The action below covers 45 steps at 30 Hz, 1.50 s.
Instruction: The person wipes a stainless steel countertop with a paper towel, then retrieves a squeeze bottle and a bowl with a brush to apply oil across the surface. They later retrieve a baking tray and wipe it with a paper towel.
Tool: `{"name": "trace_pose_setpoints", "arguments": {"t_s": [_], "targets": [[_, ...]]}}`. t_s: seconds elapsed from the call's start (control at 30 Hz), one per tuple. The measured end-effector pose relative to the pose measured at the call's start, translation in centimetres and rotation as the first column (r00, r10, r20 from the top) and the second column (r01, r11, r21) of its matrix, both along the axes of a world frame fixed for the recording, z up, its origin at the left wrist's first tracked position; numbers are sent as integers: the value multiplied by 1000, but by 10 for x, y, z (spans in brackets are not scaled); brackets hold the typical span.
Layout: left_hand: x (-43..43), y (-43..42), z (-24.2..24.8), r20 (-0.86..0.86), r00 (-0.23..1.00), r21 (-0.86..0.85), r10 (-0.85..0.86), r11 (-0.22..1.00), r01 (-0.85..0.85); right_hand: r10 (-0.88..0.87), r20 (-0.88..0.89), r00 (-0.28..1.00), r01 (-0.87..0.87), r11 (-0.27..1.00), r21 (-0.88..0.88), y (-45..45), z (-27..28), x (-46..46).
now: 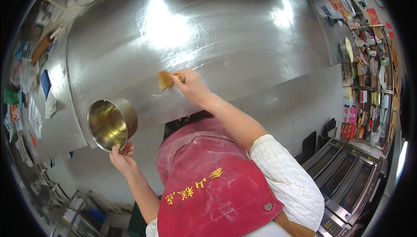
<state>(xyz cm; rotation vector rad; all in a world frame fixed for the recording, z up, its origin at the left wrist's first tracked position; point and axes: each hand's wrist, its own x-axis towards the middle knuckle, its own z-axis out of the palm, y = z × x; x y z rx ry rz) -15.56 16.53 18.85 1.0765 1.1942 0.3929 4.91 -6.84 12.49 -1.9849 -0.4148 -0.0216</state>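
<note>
My right hand [190, 83] grips the short handle of a pastry brush [165, 80] with pale brown bristles, low over the near part of a stainless steel worktop [228, 51]. Glossy wet streaks mark the metal around and beyond the brush. At the left, my left hand [123, 157] holds a round metal pot [130, 116] by its lower rim. The pot is tilted towards me, and a clear yellowish liquid or sheen shows inside it. Whether the bristles touch the worktop cannot be told.
A second metal surface [62, 123] on the left bears a blue scraper-like piece [45, 83], plastic bags and a rolling pin [44, 46]. White buckets [334, 3] and a metal bowl [346, 49] stand at the right. Beyond are packed shelves [368, 90] and a deck oven [342, 178].
</note>
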Motion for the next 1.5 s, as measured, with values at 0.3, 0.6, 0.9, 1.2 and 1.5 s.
{"name": "trace_pose_setpoints", "arguments": {"t_s": [0.3, 0.6, 0.9, 1.2, 1.5], "targets": [[83, -86, -1, 36, 999, 11, 21, 1000, -21, -432, -51, 900, 414, 887, -206, -275, 1, 85], [143, -162, 7, 51, 997, -2, 56, 998, -56, -594, 323, 736, 666, 550, -504, -533, 4, 177], [134, -162, 22, 13, 993, 60, 115, 992, -115, -356, 255, 899, 438, 745, -503, -422, -4, 230], [80, -91, 23, -25, 987, 142, 161, 977, -156, 179, 47, 983, -173, 978, -115, -108, -11, 130], [60, -44, 35, -58, 982, 222, 179, 961, -162, 286, -103, 953, -257, 939, 229, 59, -24, 95]]}}
